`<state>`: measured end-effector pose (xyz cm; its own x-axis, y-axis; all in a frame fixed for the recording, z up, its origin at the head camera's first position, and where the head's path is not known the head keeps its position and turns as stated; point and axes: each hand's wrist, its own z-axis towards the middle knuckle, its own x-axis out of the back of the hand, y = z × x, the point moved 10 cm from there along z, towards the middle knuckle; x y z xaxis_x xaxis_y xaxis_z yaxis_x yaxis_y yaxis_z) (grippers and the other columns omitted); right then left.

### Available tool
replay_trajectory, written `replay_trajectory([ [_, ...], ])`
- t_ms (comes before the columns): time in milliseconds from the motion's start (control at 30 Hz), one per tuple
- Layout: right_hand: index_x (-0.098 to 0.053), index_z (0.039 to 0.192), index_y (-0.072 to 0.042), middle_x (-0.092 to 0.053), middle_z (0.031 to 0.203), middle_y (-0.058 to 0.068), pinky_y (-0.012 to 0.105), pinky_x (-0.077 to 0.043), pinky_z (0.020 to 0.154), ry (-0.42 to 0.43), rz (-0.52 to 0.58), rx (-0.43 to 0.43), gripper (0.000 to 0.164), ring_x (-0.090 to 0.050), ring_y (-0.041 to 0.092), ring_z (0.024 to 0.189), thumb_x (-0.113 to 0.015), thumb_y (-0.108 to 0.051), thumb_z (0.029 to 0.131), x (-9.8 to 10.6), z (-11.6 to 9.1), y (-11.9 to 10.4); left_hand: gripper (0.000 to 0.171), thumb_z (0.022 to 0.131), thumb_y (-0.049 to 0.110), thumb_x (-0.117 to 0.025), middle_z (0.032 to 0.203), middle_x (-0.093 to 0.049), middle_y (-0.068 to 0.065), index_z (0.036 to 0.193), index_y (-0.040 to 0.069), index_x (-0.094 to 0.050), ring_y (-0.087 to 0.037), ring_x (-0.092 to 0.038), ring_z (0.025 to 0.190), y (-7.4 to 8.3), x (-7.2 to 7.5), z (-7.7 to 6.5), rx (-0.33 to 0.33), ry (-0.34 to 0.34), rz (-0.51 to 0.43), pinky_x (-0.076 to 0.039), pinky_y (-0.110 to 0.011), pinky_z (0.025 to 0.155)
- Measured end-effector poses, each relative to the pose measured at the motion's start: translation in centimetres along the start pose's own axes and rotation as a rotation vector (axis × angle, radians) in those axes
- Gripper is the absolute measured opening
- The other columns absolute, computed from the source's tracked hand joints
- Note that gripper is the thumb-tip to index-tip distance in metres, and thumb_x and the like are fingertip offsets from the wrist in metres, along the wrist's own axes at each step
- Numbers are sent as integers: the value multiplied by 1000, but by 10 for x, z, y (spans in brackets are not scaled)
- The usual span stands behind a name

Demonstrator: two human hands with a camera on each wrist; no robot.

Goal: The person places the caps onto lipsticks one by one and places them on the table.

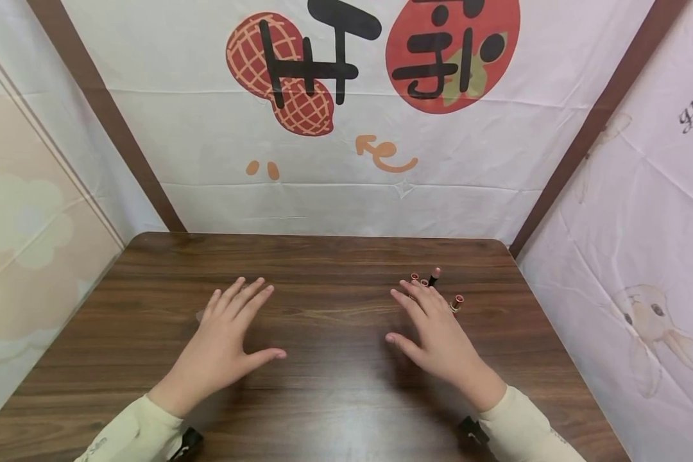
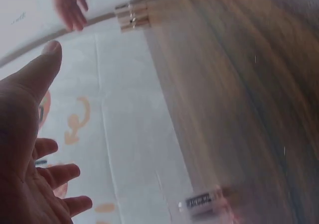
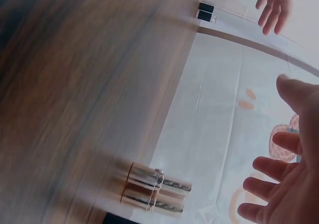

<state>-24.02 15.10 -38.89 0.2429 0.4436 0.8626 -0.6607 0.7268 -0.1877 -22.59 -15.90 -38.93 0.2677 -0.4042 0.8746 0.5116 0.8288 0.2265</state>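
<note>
My left hand (image 1: 216, 346) hovers over the left half of the table with its fingers spread and thumb out, holding nothing. Just beyond it stands a small clear item with a black label (image 2: 199, 201), mostly hidden by that hand in the head view. On the right, my right hand (image 1: 441, 337) is likewise spread and holds nothing. Near its fingertips are several small gold tubes (image 3: 154, 189) that look like lipsticks. One gold tube with a red top (image 1: 457, 303) stands to the right, and a black one with a pinkish tip (image 1: 435, 276) stands behind.
The dark wood table (image 1: 335, 333) has rounded back corners. White printed cloth (image 1: 346, 208) hangs behind its back edge, with more cloth (image 1: 629, 256) at either side. Black bands (image 1: 475, 431) sit at the cuffs of both light sleeves.
</note>
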Motion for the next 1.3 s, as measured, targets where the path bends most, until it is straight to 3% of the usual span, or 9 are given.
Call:
replay_trajectory([
  [200, -48, 152, -14, -43, 159, 7, 48, -22, 124, 42, 19, -41, 70, -36, 31, 149, -76, -40, 92, 10, -6, 14, 100, 74, 65, -83, 163, -37, -8, 155, 21, -44, -41, -25, 152, -24, 15, -1, 63, 11, -39, -16, -70, 118],
  [333, -50, 150, -13, -46, 156, 8, 52, -27, 121, 67, 14, -50, 69, -41, 32, 146, -77, -37, 91, 19, -8, 22, 95, 76, 58, -85, 160, -41, -13, 153, 18, -46, -44, -28, 150, -39, 24, -4, 91, 16, -61, -15, -74, 116],
  [667, -53, 146, -9, -51, 151, 13, 60, -34, 111, 125, 45, -159, 66, -46, 32, 140, -81, -27, 89, 56, -14, 57, 96, 74, 42, -91, 151, -47, -24, 151, 8, -46, -53, -38, 137, -81, 32, -20, 184, 21, -95, -27, -79, 101],
  [833, -52, 148, -12, -51, 150, 11, 59, -36, 109, 130, 70, -206, 63, -48, 33, 138, -79, -23, 92, 66, -19, 71, 88, 78, 33, -91, 146, -49, -30, 148, 2, -48, -57, -41, 130, -100, 29, -27, 219, 26, -91, -31, -74, 101],
  [1000, -50, 149, -11, -52, 148, 11, 57, -41, 107, 119, 73, -240, 61, -51, 33, 134, -76, -22, 95, 65, -23, 83, 71, 87, 20, -83, 141, -51, -34, 144, -5, -49, -58, -42, 126, -120, 21, -35, 303, -11, -119, -33, -71, 100],
  [1300, -49, 149, -12, -50, 149, 11, 57, -44, 106, 88, 145, -342, 57, -51, 33, 135, -70, -27, 99, 57, -28, 111, 62, 88, 20, -81, 126, -62, -35, 137, -7, -54, -51, -52, 109, -146, 3, -48, 400, -96, -130, -41, -64, 89],
])
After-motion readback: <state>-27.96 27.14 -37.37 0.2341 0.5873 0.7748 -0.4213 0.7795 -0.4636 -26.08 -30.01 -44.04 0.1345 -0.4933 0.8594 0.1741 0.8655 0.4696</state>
